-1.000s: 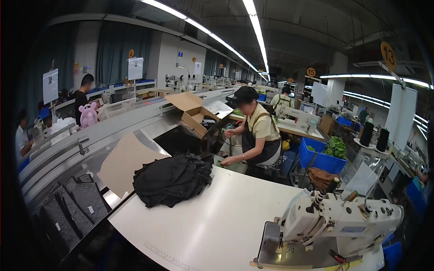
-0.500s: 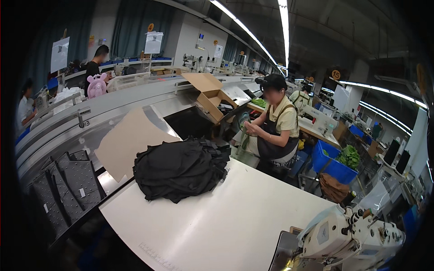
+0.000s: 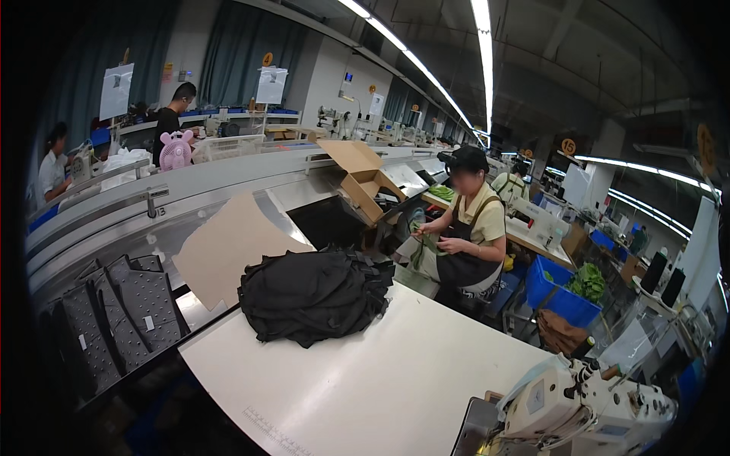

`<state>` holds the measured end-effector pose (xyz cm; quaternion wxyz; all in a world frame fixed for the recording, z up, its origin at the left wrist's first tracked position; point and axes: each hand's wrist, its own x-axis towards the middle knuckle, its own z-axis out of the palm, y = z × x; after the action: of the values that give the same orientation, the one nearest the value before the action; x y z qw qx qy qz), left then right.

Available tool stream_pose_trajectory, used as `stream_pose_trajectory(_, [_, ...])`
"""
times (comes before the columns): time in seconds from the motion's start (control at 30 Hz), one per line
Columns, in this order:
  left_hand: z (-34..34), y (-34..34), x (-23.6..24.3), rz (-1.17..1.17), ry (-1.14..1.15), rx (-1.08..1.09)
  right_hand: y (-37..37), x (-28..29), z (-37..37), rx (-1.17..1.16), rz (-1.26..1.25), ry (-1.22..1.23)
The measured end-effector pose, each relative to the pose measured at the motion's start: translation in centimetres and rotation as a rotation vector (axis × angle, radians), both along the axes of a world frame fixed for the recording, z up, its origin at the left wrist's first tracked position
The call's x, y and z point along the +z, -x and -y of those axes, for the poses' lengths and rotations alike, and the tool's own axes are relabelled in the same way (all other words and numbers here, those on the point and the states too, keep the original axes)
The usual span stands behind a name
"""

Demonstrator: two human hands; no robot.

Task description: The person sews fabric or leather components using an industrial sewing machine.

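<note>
Neither of my hands comes into the picture. A heap of black fabric pieces (image 3: 315,295) lies on the far left part of the white sewing table (image 3: 380,372). At the table's right end stands a white sewing machine (image 3: 582,406). Left of the heap, a beige sheet of card or fabric (image 3: 228,247) rests on a metal surface. Dark studded fabric panels (image 3: 122,315) with small white labels lie at the far left.
Beyond the table a co-worker (image 3: 479,220) sits handling green strips. An opened cardboard box (image 3: 365,194) is behind the heap. To the right stands a blue bin (image 3: 559,292) with green material. A pink fan (image 3: 176,150) and other workers are farther back.
My view has shifted slightly, so the scene sits a little farther right. The co-worker's hands have moved apart over the green strips. The black heap stays on the table.
</note>
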<state>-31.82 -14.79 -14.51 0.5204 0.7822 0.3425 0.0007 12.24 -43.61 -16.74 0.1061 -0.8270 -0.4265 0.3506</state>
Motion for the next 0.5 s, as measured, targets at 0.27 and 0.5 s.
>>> stream_pose_trajectory(0.27, [0.6, -2.0, 3.1, 0.185, -0.401, 0.290, 0.9, 2.9, -0.2, 0.142, -0.017, 0.117])
stream_pose_trajectory(0.5, [2.5, -1.3, 0.2, 0.029, -0.621, 0.116, 3.4, 9.6, -2.4, 0.166, -0.065, -0.151])
